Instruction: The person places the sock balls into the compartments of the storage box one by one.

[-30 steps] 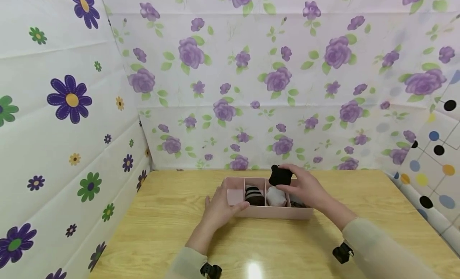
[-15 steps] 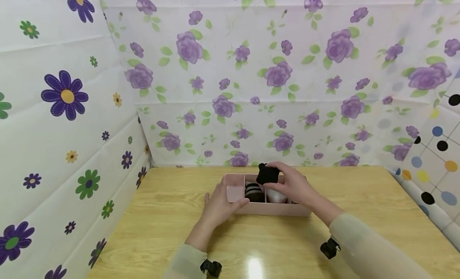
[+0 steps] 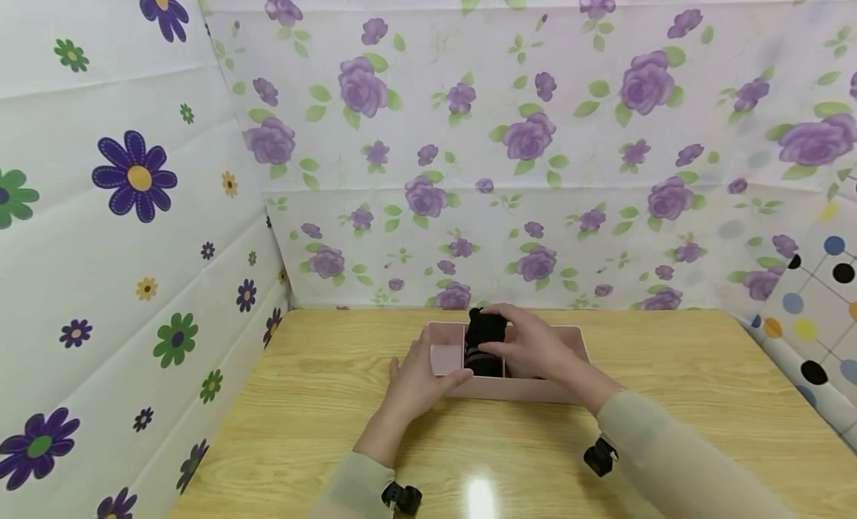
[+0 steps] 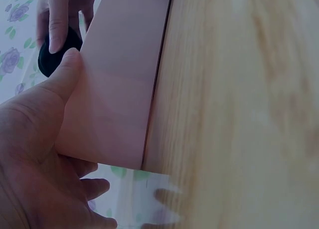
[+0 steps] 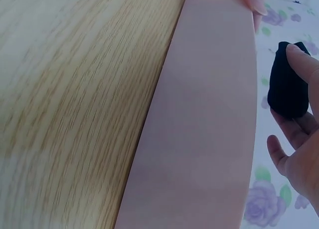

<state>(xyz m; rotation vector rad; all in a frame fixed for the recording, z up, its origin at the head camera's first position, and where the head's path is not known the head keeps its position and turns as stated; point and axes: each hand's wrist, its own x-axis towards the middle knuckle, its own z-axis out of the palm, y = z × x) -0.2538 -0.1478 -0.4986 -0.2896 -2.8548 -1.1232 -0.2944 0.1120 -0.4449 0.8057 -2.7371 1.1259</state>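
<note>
A pale pink divided box (image 3: 522, 389) stands on the table. My left hand (image 3: 418, 378) grips its left end, the thumb along the front edge and the other fingers around the end. My right hand (image 3: 532, 348) pinches a black rolled-up sock (image 3: 487, 327) between thumb and fingers, over the second compartment from the left. A dark striped rolled sock (image 3: 483, 364) lies in that compartment, just below the black one. In the right wrist view the black sock (image 5: 289, 84) shows above the box rim. My right hand hides much of the compartments to the right.
The leftmost compartment (image 3: 445, 359) shows its bare pink floor. Wood-grain table (image 3: 321, 430) surrounds the box. A flowered cloth wall (image 3: 569, 229) rises behind the table, with another patterned wall (image 3: 134, 281) on the left.
My right hand has carried the black sock leftward, from above the white bundle to above the striped sock, and a little lower. My left hand keeps its hold on the box.
</note>
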